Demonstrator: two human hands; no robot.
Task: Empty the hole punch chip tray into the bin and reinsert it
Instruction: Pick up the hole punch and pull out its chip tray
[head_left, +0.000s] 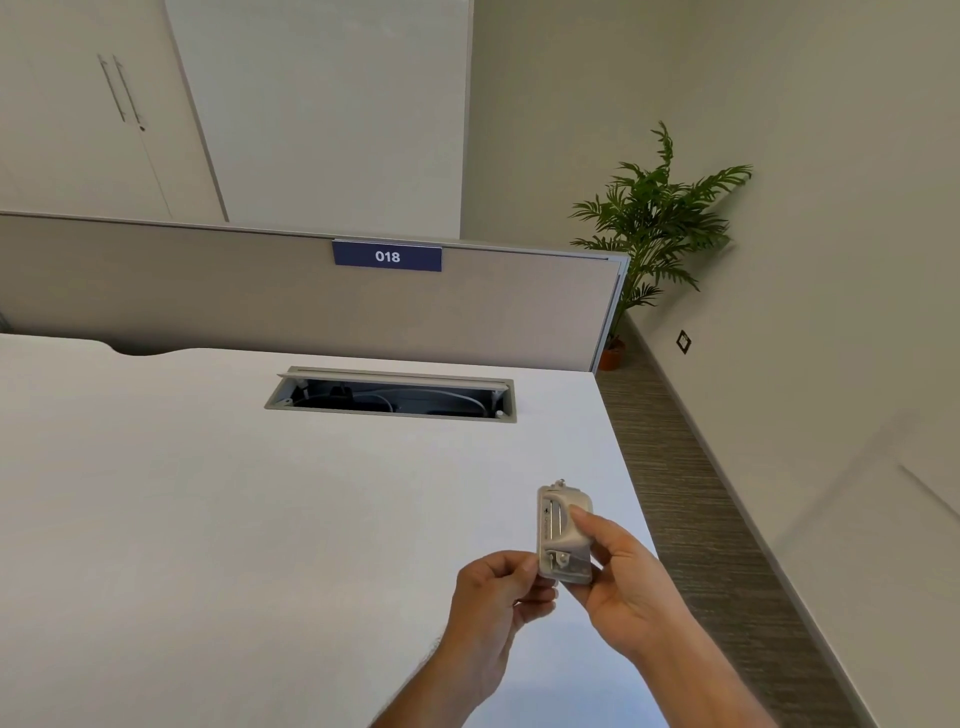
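A small silver-grey hole punch is held upright above the white desk, near its right edge, with its underside turned toward me. My right hand grips it from the right, thumb on its face. My left hand pinches its lower left corner with fingertips. I cannot tell whether the chip tray is on the punch or off it. No bin is in view.
An open cable hatch with wires inside is set in the desk's far middle. A grey partition with a blue "018" sign stands behind. A potted plant is in the corner; carpeted floor runs along the right.
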